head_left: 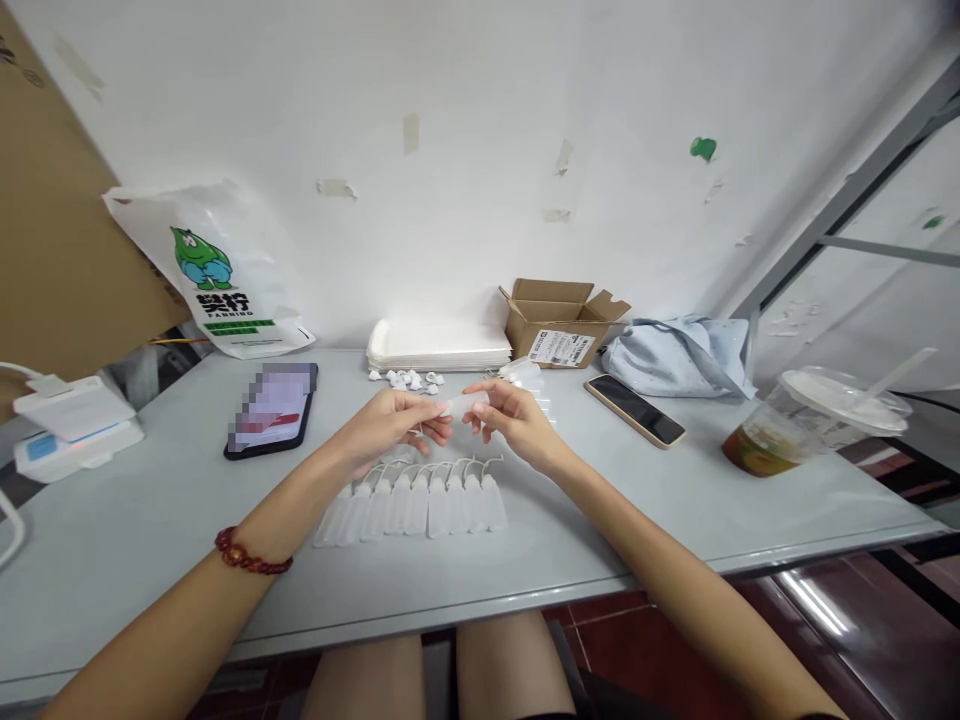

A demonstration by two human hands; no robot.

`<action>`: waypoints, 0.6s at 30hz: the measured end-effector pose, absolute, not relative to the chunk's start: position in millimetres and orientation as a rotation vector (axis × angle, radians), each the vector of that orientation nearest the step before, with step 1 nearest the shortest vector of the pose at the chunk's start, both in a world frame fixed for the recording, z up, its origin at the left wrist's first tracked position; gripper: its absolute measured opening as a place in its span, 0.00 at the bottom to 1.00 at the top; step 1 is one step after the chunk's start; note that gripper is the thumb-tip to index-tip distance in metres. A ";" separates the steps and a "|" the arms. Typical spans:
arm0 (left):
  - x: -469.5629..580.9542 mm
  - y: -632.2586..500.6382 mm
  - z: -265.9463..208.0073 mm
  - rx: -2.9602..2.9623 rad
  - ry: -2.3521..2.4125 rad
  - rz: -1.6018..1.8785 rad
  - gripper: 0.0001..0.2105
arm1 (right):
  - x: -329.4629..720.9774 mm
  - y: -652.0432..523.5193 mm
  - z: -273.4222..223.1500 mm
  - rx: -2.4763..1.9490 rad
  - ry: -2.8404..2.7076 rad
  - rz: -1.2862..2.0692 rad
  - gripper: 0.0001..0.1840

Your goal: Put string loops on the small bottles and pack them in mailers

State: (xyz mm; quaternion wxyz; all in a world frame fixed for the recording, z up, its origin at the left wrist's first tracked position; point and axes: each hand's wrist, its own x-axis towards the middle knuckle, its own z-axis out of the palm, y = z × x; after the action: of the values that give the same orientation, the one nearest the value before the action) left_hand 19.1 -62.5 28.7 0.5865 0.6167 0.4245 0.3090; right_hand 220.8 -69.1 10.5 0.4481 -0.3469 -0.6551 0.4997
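A small translucent white plastic bottle (466, 402) is held level between my two hands above the middle of the table. The fingers of my left hand (397, 420) pinch its left end, where the fingertips hide any cap. My right hand (519, 420) is closed around the bottle's other end. Below the hands, several similar bottles (416, 508) lie side by side in a row, each with a thin curved tube at its top. Several loose white caps (409, 381) sit behind my left hand. More translucent bottles (525, 374) lie beyond my right hand, partly hidden by it.
A stack of white sheets or pouches (439, 347) and an open cardboard box (561, 330) stand against the wall. Phones lie left (274, 408) and right (636, 408). At right are a tilted drink cup (814, 420) and a pale cloth bag (679, 355); a printed bag (217, 275) stands left.
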 end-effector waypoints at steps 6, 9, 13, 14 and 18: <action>21.2 -65.8 26.0 1.885 1.051 0.838 0.14 | 218.7 -69.2 8.6 -0.924 -1.554 1.225 0.18; 24.7 -68.5 23.5 2.162 1.127 0.945 0.11 | 217.7 -68.9 6.9 -0.992 -1.501 1.243 0.19; 26.6 -69.0 22.2 2.133 1.122 0.966 0.12 | 218.2 -68.7 8.1 -0.962 -1.452 1.300 0.20; 26.5 -68.7 22.2 2.067 1.101 0.922 0.13 | 218.7 -68.6 9.1 -0.937 -1.457 1.304 0.20; 26.1 -67.3 22.8 1.832 0.997 0.757 0.20 | 222.4 -67.3 12.0 -0.848 -1.533 1.268 0.19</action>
State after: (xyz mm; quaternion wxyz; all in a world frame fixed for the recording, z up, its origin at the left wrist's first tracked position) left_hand 26.1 -67.3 22.8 0.4451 0.7394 0.4022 0.3056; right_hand 222.4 -67.3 12.0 0.4699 -0.3460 -0.6257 0.5176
